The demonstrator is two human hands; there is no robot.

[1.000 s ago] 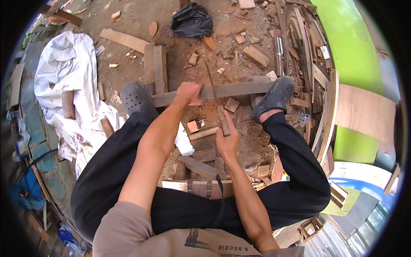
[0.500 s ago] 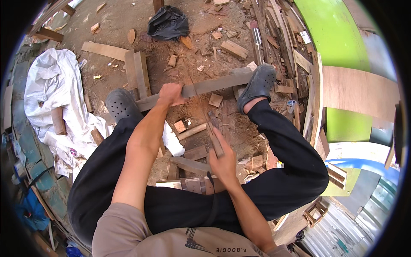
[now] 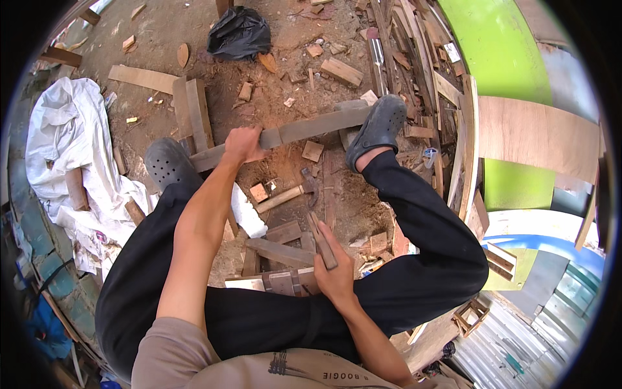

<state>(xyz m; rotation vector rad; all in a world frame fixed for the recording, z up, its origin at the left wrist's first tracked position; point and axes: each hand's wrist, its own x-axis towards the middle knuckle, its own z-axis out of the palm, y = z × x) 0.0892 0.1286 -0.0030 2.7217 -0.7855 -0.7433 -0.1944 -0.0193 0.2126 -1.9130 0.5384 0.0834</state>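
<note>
Grey-brown wood is catching my eye first in the head view: a plank (image 3: 317, 126) is lying crosswise ahead of the person, its ends meeting the left clog (image 3: 172, 163) and the right clog (image 3: 382, 126). The left hand (image 3: 245, 144) is curling tightly over the plank, just beside a thin line (image 3: 280, 135) crossing the wood. Nearer the body, the right hand (image 3: 335, 269) is wrapping around a wooden handle (image 3: 322, 241), well apart from the plank; the handle's far end is pointing toward that line, but I'm not clearly making out a blade beyond it. A hammer-like tool (image 3: 285, 197) is resting on the ground (image 3: 350, 201), between plank and handle. I'd judge that the person is steadying the plank for a stroke across it; the next move seems to be calling for a firm left grip, bracing feet and a handle lining up with the mark.
</note>
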